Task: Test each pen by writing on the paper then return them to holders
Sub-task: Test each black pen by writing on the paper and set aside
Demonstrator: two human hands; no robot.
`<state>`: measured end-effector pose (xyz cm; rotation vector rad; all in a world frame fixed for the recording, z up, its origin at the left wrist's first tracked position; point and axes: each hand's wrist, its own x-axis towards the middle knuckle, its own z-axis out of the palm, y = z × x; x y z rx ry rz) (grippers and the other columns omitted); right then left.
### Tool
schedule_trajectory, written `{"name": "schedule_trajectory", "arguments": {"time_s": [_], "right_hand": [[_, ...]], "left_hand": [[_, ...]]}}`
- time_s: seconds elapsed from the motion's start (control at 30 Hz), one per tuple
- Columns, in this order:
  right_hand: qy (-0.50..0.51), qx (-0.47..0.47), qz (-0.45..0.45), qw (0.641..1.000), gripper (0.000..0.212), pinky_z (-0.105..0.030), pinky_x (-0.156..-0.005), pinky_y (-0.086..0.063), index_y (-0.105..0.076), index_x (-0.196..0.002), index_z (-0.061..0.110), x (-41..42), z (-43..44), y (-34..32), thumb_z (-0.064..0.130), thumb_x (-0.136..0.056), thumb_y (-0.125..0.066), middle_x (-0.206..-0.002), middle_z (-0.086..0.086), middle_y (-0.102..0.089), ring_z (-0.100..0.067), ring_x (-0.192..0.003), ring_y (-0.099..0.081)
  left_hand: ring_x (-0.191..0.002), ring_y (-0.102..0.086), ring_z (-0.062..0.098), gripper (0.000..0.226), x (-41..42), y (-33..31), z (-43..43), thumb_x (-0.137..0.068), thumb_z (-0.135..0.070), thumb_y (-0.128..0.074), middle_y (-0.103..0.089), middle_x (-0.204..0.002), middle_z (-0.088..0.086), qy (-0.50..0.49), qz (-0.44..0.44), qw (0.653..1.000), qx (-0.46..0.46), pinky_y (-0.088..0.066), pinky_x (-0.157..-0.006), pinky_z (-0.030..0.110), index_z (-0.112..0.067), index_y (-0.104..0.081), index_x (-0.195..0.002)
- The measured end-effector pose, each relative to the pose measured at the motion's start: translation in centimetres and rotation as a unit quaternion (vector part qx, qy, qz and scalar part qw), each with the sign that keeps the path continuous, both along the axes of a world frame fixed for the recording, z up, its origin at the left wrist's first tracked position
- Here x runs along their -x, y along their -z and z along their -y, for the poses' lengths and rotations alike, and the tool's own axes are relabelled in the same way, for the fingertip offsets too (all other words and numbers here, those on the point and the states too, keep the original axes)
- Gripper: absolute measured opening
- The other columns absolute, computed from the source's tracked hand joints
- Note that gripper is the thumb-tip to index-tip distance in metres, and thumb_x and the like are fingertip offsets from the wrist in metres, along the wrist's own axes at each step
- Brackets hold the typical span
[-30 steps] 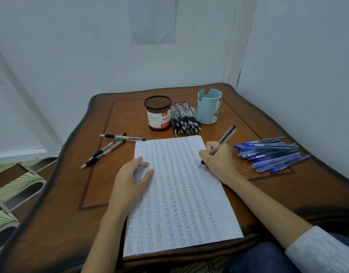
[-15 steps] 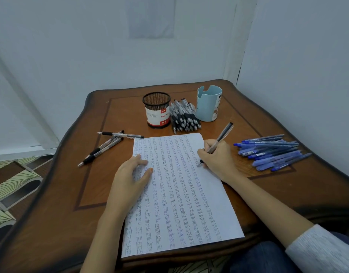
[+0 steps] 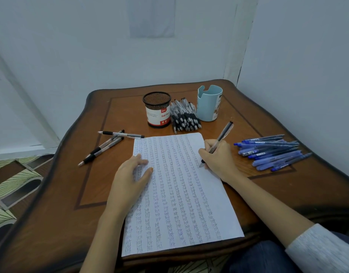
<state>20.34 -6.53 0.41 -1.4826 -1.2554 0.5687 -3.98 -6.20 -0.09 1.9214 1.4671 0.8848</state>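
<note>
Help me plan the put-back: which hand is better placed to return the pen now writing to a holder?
Probably the right hand: it grips the pen, and the blue holder stands just beyond it. The left hand lies flat on the paper, steadying it.

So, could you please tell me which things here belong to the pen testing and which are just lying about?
In the job: paper; pen in the right hand; left hand on the paper; black mesh holder; light blue holder; black-grip pen pile between them; blue pen pile; three loose pens.
Lying about: pale sheet on the wall; patterned floor tiles.
</note>
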Motion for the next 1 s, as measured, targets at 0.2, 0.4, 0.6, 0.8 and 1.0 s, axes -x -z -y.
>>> {"name": "schedule_trajectory", "arguments": {"time_s": [0.2,0.4,0.6,0.8,1.0], "right_hand": [[0.003,0.0,-0.007,1.0,0.042,-0.017,-0.036,-0.038,-0.037,-0.05,0.01,-0.08,0.17,-0.23,-0.01,-0.081,-0.058,-0.051,-0.007,-0.04,-0.02,-0.044,-0.052],[0.002,0.022,0.002,1.0,0.043,-0.028,-0.042,-0.046,-0.038,-0.05,0.012,-0.19,-0.08,-0.16,-0.008,-0.082,-0.06,-0.051,-0.006,-0.04,-0.021,-0.045,-0.054],[0.003,0.011,0.001,1.0,0.046,-0.019,-0.039,-0.038,-0.034,-0.048,0.014,-0.34,-0.3,0.2,-0.011,-0.08,-0.057,-0.047,0.002,-0.036,-0.022,-0.048,-0.045],[0.01,0.005,-0.007,1.0,0.044,-0.021,-0.039,-0.039,-0.037,-0.049,0.013,-0.52,-0.31,0.39,-0.008,-0.08,-0.06,-0.048,-0.002,-0.039,-0.017,-0.044,-0.049],[0.009,0.007,-0.022,1.0,0.045,-0.029,-0.045,-0.04,-0.035,-0.049,0.016,-0.54,-0.36,0.5,-0.008,-0.08,-0.058,-0.043,0.008,-0.036,-0.02,-0.045,-0.045]], "left_hand": [[-0.135,-0.038,0.012,0.024,-0.03,0.11,-0.17,-0.09,-0.028,-0.064,-0.047,-0.144,-0.004,-0.001,-0.008,1.0,0.002,-0.032,-0.111,0.037,-0.028,-0.062,-0.114],[-0.135,-0.038,0.012,0.024,0.09,0.25,-0.27,-0.09,-0.028,-0.064,-0.048,-0.143,-0.004,0.004,-0.011,1.0,-0.002,-0.032,-0.11,0.035,-0.029,-0.061,-0.113],[-0.133,-0.04,0.01,0.023,0.13,0.36,-0.28,-0.089,-0.028,-0.065,-0.049,-0.142,-0.005,0.004,-0.007,1.0,-0.01,-0.033,-0.108,0.033,-0.03,-0.061,-0.112],[-0.132,-0.04,0.009,0.022,0.21,0.4,-0.33,-0.09,-0.027,-0.065,-0.049,-0.141,-0.006,0.008,-0.008,1.0,-0.012,-0.032,-0.106,0.029,-0.032,-0.06,-0.111],[-0.131,-0.041,0.009,0.022,0.2,0.42,-0.34,-0.089,-0.027,-0.065,-0.05,-0.141,-0.005,0.006,-0.008,1.0,-0.012,-0.033,-0.106,0.029,-0.032,-0.06,-0.11]]}}
